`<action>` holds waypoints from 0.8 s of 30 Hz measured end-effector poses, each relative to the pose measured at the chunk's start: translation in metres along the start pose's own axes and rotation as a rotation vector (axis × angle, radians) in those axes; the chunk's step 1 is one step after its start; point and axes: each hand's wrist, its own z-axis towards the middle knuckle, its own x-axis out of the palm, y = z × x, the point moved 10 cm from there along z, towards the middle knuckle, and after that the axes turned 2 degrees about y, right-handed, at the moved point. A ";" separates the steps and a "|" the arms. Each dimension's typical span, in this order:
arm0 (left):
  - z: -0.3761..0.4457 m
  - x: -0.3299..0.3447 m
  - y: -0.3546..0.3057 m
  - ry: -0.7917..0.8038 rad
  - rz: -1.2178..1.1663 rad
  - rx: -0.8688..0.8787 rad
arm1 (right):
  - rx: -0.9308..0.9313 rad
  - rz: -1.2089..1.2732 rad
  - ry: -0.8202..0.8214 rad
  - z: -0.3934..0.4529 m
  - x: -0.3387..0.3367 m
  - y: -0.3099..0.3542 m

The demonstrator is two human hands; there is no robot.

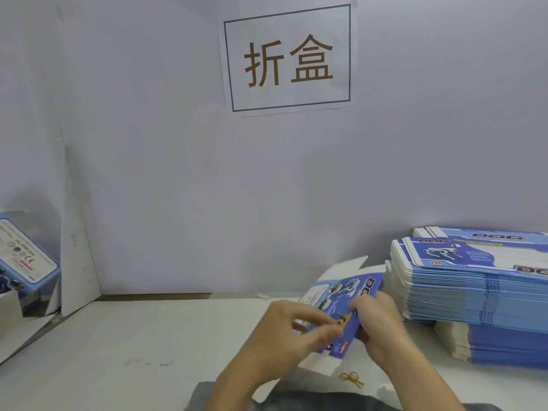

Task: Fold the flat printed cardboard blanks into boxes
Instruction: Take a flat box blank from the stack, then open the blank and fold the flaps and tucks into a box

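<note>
A blue printed cardboard blank (347, 295) with white flaps is held tilted above the white table (133, 336), right of centre. My left hand (293, 330) pinches its near left edge between thumb and fingers. My right hand (376, 318) grips its right edge with curled fingers. A tall stack of flat blue blanks (474, 289) lies just to the right of my right hand.
A folded blue box (28, 256) leans at the far left edge. A yellow rubber band (351, 378) lies on the table near my right forearm. A white wall carries a paper sign (287, 57) straight ahead.
</note>
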 end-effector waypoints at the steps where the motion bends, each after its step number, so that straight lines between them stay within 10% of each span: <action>1: 0.000 -0.015 0.002 -0.120 -0.040 -0.007 | -0.012 -0.008 0.014 0.001 -0.001 0.005; 7: -0.024 -0.104 0.024 -0.712 -0.123 -0.156 | -0.161 0.136 0.189 -0.007 -0.001 0.054; 12: -0.023 -0.101 -0.006 -0.639 -0.390 -0.069 | -0.395 0.161 0.426 -0.039 0.028 0.087; 24: -0.014 -0.068 -0.052 -0.442 -0.342 0.085 | -0.693 -0.029 0.407 -0.074 0.061 0.109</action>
